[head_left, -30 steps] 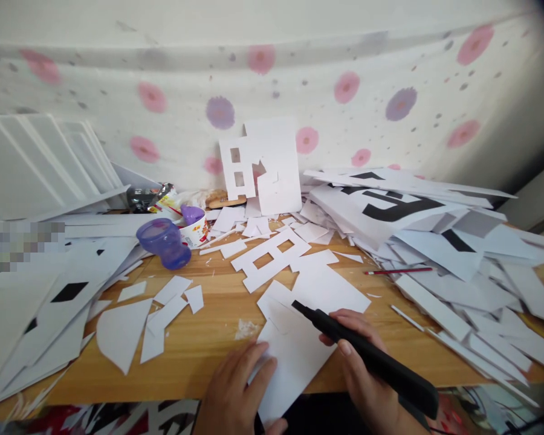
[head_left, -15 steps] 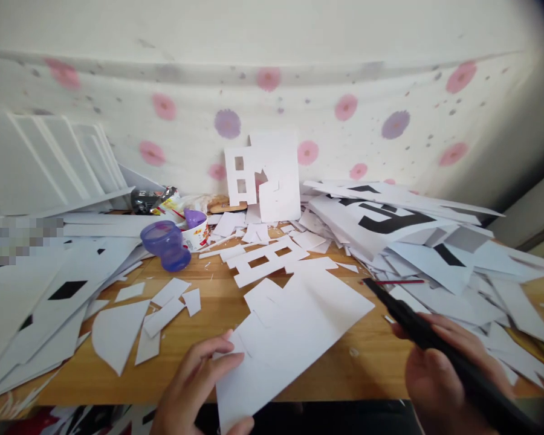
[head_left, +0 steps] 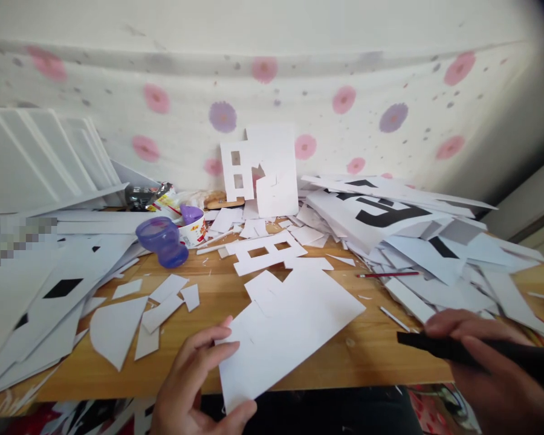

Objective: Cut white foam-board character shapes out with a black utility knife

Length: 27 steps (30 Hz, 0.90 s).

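Observation:
A large white cut sheet (head_left: 294, 320) lies at the table's front edge, one corner sticking out past it. My left hand (head_left: 204, 374) grips that near-left corner, fingers on top and thumb at the lower edge. Thin slits and a notch show in the sheet's upper left part. At the right, my right hand (head_left: 494, 362) is wrapped round a long black tool (head_left: 462, 351), apart from the sheet, its tip pointing left. Just behind the sheet lies a white strip with two rectangular holes (head_left: 267, 252).
Cut white pieces (head_left: 118, 332) lie at the left. A purple goblet (head_left: 165, 241) stands beside a paper cup (head_left: 194, 232). White boards with black marks (head_left: 381, 211) are piled at the right, near a red pencil (head_left: 390, 275). Upright cut boards (head_left: 276, 163) lean on the back wall.
My right hand has moved right with the black tool, away from the sheet, and the tool now lies more level. The view has shifted slightly. My left hand keeps its hold.

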Motion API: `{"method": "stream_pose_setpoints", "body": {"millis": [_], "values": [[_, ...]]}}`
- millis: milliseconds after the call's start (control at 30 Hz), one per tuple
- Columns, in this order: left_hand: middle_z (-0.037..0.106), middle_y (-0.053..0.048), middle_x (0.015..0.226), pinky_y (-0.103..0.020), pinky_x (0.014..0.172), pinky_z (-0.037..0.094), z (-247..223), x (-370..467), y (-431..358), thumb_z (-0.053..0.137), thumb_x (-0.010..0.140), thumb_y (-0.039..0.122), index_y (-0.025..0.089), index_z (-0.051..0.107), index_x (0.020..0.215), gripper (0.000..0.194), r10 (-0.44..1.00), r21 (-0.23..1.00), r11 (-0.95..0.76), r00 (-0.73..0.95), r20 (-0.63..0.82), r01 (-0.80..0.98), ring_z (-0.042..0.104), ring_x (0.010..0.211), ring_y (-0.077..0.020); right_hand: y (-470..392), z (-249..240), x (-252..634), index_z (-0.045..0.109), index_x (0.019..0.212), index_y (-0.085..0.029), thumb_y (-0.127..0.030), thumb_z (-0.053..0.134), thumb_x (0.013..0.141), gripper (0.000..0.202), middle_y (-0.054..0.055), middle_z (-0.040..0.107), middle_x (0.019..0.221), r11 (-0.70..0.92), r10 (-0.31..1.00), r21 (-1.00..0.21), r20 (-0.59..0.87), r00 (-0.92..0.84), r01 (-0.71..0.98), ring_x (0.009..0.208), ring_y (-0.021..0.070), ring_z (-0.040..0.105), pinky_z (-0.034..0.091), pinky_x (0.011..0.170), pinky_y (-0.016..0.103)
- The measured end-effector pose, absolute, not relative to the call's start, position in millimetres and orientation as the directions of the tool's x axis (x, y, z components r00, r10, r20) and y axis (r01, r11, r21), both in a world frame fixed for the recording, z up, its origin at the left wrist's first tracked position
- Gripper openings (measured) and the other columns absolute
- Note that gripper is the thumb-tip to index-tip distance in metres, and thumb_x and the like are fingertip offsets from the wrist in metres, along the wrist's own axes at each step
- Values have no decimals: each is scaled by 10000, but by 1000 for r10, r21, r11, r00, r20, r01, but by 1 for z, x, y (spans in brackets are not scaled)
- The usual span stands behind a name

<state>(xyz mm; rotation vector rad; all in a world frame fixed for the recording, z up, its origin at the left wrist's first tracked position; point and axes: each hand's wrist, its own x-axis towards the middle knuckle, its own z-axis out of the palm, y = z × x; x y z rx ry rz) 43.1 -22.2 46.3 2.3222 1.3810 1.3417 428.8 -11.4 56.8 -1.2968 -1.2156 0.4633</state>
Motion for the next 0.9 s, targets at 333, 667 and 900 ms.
{"method": "stream_pose_setpoints", "body": {"millis": [333,667,900], "values": [[514,-122,1207,-433,941,561,49,55,-22,705,830,324,197,567,1177,394,723,555,-627,144,676,547,585,1184,-329,-23,33,359,506,1396,-346,-510,583,870,556,58,704,1041,-113,967,-982,-144,-211,151,702,174,644,539,741,358],[555,-118,1180,-464,969,543,44,73,-32,595,909,345,221,598,1151,272,626,448,-711,197,755,543,495,1293,-346,-9,29,362,733,1114,-287,-518,698,765,420,76,734,894,-67,997,-997,-65,51,45,799,234,660,529,727,336],[515,-46,1412,-316,1032,503,27,81,-36,604,914,248,328,555,1298,395,603,357,-735,315,733,577,560,1250,-209,14,32,367,750,976,-236,-440,769,695,348,78,699,774,-75,970,-968,-126,208,-238,679,233,653,493,542,307]]}}
